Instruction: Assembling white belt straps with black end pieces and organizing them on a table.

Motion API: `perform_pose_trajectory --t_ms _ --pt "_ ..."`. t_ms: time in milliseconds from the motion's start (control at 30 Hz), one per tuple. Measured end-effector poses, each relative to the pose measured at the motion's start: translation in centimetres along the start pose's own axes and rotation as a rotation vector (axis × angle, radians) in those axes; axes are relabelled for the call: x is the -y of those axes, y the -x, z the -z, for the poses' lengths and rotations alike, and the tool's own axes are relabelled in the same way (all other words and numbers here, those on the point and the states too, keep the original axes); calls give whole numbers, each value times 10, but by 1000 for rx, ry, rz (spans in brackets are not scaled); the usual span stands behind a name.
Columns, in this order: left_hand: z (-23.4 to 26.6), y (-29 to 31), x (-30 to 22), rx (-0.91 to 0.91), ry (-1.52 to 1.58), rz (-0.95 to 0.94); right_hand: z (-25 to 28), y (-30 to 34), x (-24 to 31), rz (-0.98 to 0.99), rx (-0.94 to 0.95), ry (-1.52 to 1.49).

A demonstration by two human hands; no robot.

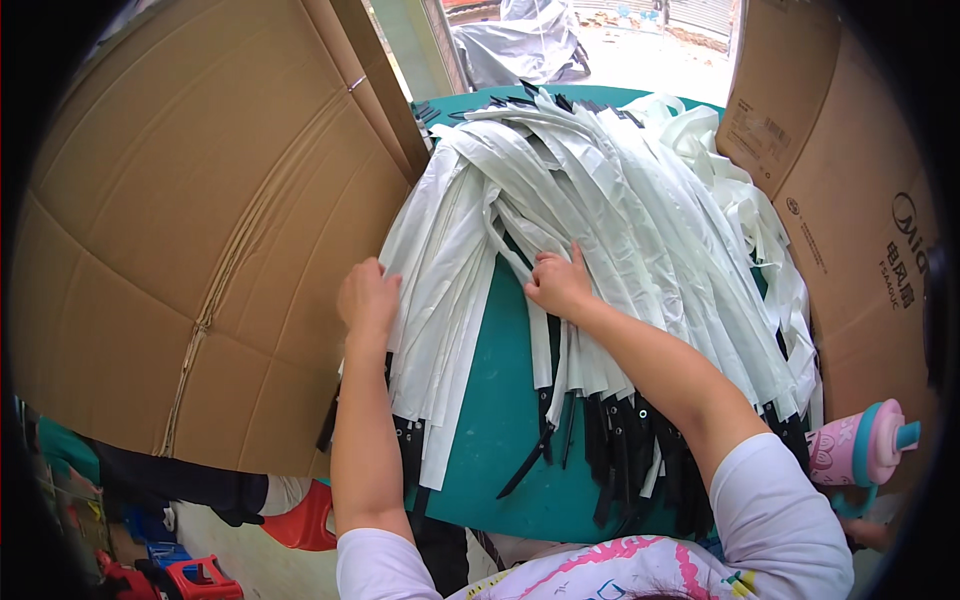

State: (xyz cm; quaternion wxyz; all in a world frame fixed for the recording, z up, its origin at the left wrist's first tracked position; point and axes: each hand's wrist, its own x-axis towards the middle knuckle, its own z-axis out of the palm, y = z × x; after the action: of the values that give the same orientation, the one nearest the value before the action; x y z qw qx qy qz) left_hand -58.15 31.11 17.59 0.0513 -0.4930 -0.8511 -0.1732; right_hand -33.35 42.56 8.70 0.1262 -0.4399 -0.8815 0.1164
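Observation:
A large pile of white fabric strips (600, 210) with black ends is draped in an arch over a green table (470, 440). Small metal eyelets show on some of the black ends (620, 430). At the pile's left edge, my left hand (370, 297) has its fingers bent around the outermost strips; the fingertips are partly hidden. My right hand (560, 283) rests in the middle, one finger raised and the others curled on a white strip (541, 345) beside the gap in the pile.
A tall cardboard sheet (200, 220) walls off the left side, and a printed carton (840, 200) stands on the right. A pink cup with a teal lid (860, 445) is near the right front. Red plastic seating (300, 515) lies below left. Outside, a silver cover (520, 45) drapes something.

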Motion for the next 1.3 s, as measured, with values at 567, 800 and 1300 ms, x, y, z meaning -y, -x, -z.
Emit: perform_pose_trajectory --t_ms 567,800,1300 --pt "-86 82 -99 161 578 -475 14 1 -38 371 71 -61" --pt "-22 30 0 -320 -116 -115 36 -19 -53 466 297 -105" --pt "-82 103 -124 229 354 -313 27 6 -19 611 -317 487"
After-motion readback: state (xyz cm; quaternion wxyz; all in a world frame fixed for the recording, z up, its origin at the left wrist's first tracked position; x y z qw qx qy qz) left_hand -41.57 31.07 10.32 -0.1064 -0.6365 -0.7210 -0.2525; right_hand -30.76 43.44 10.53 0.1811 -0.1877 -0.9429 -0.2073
